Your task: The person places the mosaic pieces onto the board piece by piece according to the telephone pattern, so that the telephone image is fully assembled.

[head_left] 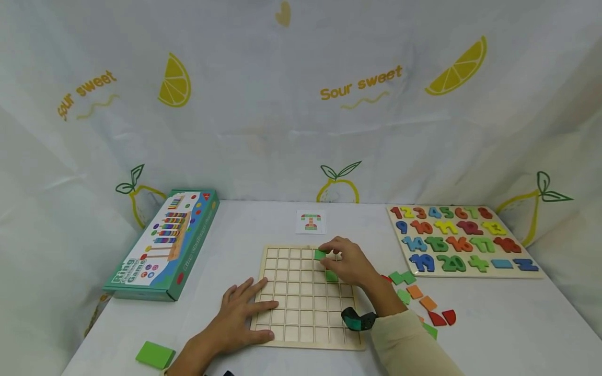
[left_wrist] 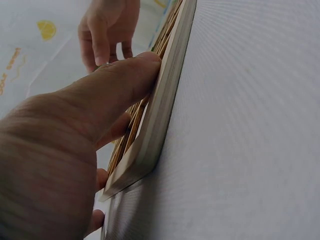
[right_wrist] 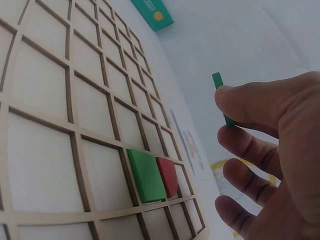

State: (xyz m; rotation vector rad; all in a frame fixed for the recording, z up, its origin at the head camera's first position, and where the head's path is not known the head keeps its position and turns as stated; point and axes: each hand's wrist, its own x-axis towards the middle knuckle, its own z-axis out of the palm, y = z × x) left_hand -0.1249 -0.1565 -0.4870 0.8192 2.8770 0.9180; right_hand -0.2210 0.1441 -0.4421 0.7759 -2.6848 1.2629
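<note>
Your right hand [head_left: 345,261] pinches a small green tile [right_wrist: 220,96] between thumb and forefinger, just above the far cells of the wooden grid board [head_left: 291,308], where a green square [right_wrist: 145,175] and a red square [right_wrist: 168,176] already sit below your fingers. Your left hand [head_left: 240,316] lies flat with fingers spread on the board's near left corner, thumb along its edge on the tabletop [head_left: 494,324].

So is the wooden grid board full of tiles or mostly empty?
Mostly empty. The grid board shows only a green tile and a red tile seated; nearly every other visible cell is bare.
</note>
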